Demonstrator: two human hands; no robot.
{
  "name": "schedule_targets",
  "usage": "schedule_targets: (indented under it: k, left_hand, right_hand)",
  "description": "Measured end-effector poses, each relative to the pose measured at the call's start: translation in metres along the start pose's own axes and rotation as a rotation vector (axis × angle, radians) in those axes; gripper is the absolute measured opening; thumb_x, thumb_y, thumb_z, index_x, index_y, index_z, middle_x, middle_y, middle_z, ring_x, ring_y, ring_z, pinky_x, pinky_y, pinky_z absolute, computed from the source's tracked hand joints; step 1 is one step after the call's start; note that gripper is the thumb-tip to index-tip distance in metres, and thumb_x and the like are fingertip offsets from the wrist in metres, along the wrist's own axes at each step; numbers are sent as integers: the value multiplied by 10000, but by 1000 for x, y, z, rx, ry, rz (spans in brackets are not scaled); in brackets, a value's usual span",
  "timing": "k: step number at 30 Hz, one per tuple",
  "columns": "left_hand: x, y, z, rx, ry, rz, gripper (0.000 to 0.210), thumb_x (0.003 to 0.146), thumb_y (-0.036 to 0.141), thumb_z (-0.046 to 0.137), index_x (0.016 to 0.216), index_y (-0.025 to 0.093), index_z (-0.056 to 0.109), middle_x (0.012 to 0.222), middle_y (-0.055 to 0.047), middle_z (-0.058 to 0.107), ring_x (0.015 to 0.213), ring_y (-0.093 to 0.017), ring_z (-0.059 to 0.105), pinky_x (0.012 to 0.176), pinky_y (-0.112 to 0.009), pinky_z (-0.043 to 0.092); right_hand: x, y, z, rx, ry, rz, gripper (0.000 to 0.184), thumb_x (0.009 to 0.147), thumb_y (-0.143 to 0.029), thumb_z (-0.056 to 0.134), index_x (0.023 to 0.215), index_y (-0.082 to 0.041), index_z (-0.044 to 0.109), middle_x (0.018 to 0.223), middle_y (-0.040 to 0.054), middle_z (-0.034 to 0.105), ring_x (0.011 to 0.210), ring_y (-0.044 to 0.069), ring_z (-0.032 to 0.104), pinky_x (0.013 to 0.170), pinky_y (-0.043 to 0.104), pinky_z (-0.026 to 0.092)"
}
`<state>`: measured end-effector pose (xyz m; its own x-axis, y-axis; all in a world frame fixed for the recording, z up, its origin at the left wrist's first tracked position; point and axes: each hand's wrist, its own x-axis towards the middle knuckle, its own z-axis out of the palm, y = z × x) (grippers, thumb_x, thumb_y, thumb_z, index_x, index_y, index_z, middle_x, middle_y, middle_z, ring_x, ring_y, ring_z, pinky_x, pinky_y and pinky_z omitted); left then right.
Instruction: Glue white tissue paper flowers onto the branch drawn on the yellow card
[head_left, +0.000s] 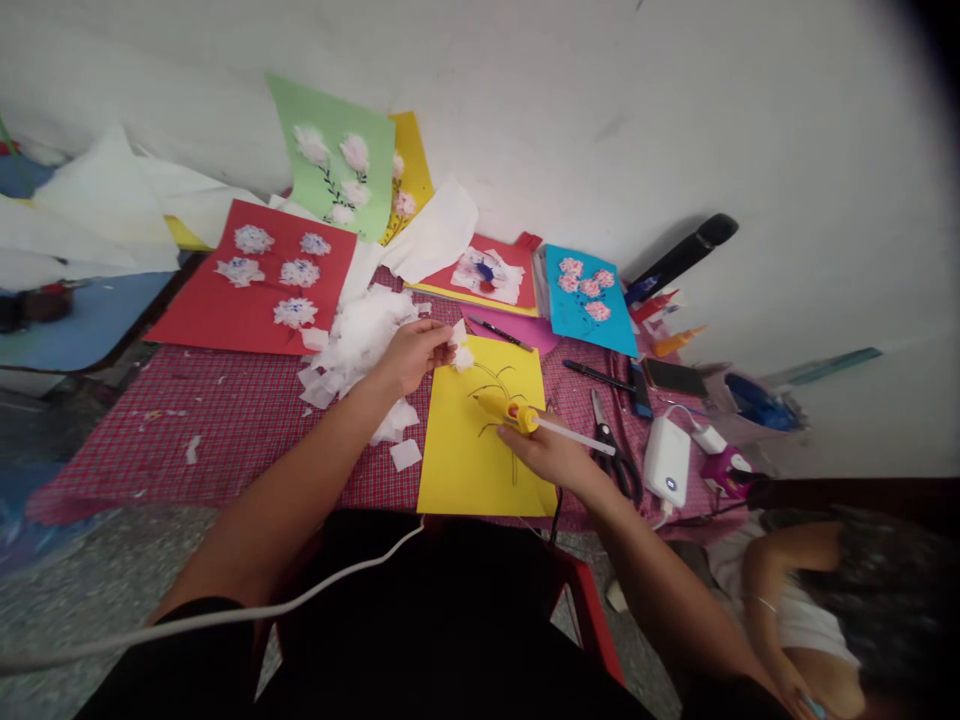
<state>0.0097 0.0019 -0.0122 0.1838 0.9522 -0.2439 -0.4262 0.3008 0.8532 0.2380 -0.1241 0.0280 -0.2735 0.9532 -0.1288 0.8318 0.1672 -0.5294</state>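
Observation:
A yellow hot glue gun [517, 412] with a long white glue stick out of its back is gripped in my right hand [551, 452]. Its tip points left over a yellow sheet of paper [457, 470], on which dark stem lines are drawn. My left hand [416, 352] pinches a small piece of white tissue paper [462, 352] above the sheet's upper left corner. Beside that hand lies a heap of white tissue pieces [367, 325]. One loose white square [406, 455] rests by the sheet's left edge.
Cards with paper flowers, one red [217, 290], one green [285, 150] and one blue [559, 320], stand or lie behind. Black scissors [616, 460], a marker [598, 376] and a white power bank [667, 462] lie right. Another person's arm [765, 590] shows lower right. A white cable [300, 598] crosses in front.

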Motion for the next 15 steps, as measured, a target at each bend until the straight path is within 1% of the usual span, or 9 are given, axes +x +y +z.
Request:
schedule_targets:
  k: [8,12,15]
  left_hand:
    - [-2,2,1,20,-7,-16,282,695,332,836,788,161,632,705,-29,673,625,-120,643,668,-272,542]
    - [-3,3,2,32,11,-16,270,690,315,835,776,154,637,699,-28,665,631,-114,635,673,-264,539]
    - [-2,1,2,25,4,-17,272,676,307,844,760,149,640,691,-17,647,661,-117,644,687,-260,543]
  right_hand:
    - [-9,-2,-6,-8,25,-12,245,972,-425,469,880,-223,571,822,36,603,722,196,574,683,316,419]
    - [-12,-1,-9,-18,42,-11,259,980,-439,468,909,-225,597,822,36,599,729,197,570,677,315,413]
    - [-12,1,-7,0,27,-15,291,989,-462,460,902,-221,597,810,35,596,713,194,566,660,314,406]
